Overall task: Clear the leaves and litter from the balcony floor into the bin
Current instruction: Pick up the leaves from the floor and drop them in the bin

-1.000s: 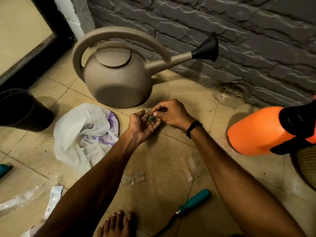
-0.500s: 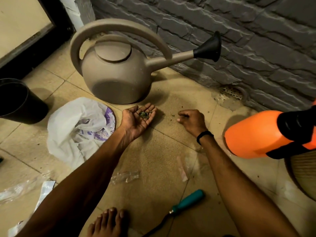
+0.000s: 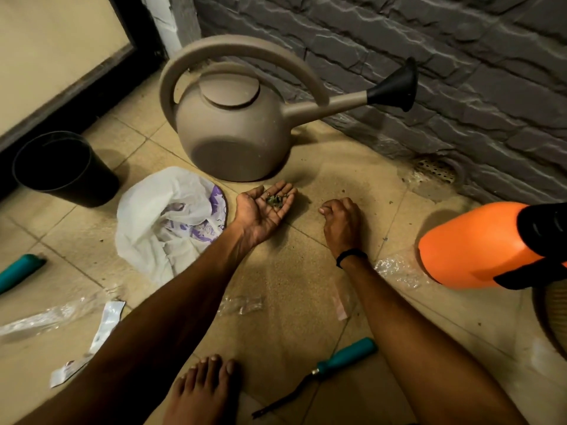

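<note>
My left hand [image 3: 260, 210] lies palm up over the tiled floor in front of the watering can, fingers nearly straight, cupping a small pile of leaf bits [image 3: 274, 200]. My right hand [image 3: 342, 220] rests on the floor to its right, fingers curled down against the tile; whether it pinches anything is hidden. Small dark crumbs [image 3: 343, 190] dot the tile beyond it. A black bin [image 3: 64, 168] stands at the left. A white and purple plastic bag [image 3: 170, 220] lies crumpled between bin and left hand. Clear wrappers [image 3: 242, 305] and a white sachet [image 3: 106, 328] lie nearer me.
A beige watering can [image 3: 236, 130] stands against the grey stone wall. An orange sprayer [image 3: 478, 243] sits at the right, with clear plastic [image 3: 395, 269] beside it. A teal-handled tool [image 3: 340, 360] lies near my bare foot [image 3: 202, 391]. Another teal handle [image 3: 20, 268] shows at left. A floor drain [image 3: 435, 170] meets the wall.
My right hand left my left palm and moved right, down onto the floor. The left hand opened flatter and stayed palm up with the leaf bits.
</note>
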### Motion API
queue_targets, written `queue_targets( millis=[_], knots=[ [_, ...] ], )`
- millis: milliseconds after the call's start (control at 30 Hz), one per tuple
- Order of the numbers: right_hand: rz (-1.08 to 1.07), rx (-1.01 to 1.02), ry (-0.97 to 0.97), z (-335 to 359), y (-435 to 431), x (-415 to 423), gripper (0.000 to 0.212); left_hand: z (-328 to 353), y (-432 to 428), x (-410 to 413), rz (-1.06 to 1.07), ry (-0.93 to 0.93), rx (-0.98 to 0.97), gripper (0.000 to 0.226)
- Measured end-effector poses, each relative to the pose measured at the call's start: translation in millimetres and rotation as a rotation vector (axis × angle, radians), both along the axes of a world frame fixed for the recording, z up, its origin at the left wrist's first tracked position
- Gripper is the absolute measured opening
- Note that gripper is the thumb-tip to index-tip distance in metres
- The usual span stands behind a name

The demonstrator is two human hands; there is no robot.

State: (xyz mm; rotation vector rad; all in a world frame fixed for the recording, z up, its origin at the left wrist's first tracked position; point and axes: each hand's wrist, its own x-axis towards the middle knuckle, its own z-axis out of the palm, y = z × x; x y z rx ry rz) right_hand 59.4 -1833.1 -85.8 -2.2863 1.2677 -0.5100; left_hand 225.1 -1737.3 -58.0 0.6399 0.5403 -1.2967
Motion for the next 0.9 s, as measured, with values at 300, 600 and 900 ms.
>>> queue_targets(
  millis=[300,600,900],
  knots=[
    [-0.03,0.189,-0.096,37,11,29,0.017,9,8,-3,0.028,-0.04,0.008,0.052],
    [0.284,0.319,-0.174,77,36,53,0.022,12,9,-14,0.009,-0.067,0.012,0.063],
    [-0.286,0.357,-0.241,36,-10,10,0.025,12,2,-14,0.024,-0.023,-0.03,0.05]
  ],
)
